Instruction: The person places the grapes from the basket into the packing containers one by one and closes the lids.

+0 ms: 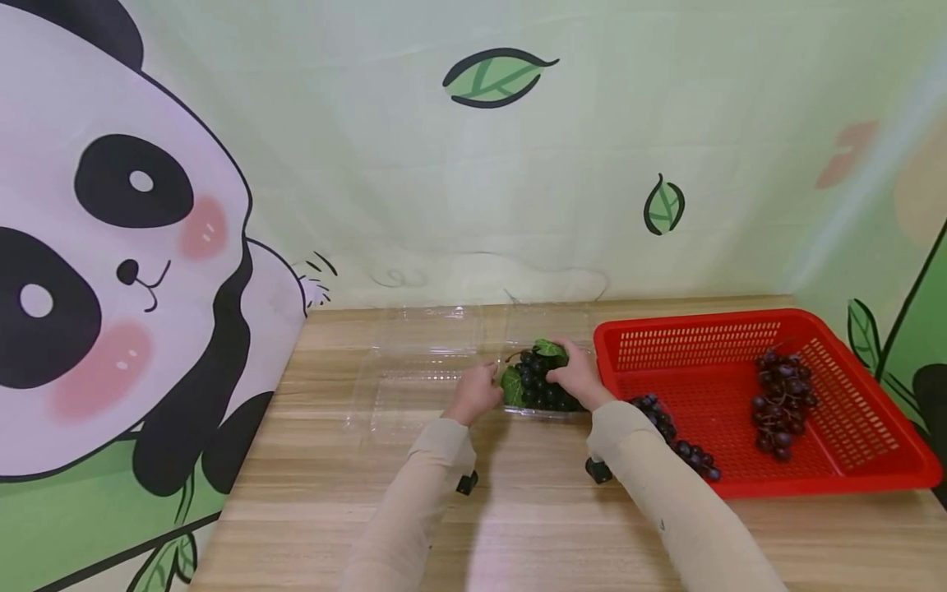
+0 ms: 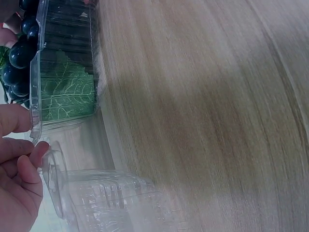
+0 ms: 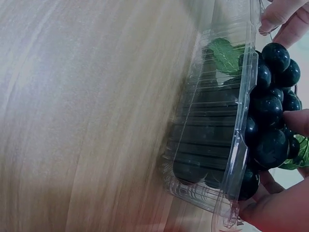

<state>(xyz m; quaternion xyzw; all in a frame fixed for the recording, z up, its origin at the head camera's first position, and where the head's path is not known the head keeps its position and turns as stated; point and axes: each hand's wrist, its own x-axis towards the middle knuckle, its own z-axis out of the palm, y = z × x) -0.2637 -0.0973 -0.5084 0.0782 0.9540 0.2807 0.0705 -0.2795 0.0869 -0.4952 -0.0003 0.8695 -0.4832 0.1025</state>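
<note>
The black grapes (image 1: 534, 372) sit with leaves (image 1: 512, 386) in a clear box (image 1: 551, 413) near the back edge of the surface (image 1: 296, 510); the left hand (image 1: 476, 395) pinches the box's rim and the right hand (image 1: 580, 378) grips the grapes. They look light, smooth and slippery and could squash, so cup them softly; the thin box may bend. A red basket (image 1: 718, 386) by the right edge holds more grapes (image 1: 784, 403).

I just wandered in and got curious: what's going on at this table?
A person's right hand holds a bunch of dark grapes with green leaves, which sits in a clear plastic container and rises above its rim. The left hand pinches the rim. Another clear container lies to the left; a red basket on the right holds more grapes.
</note>
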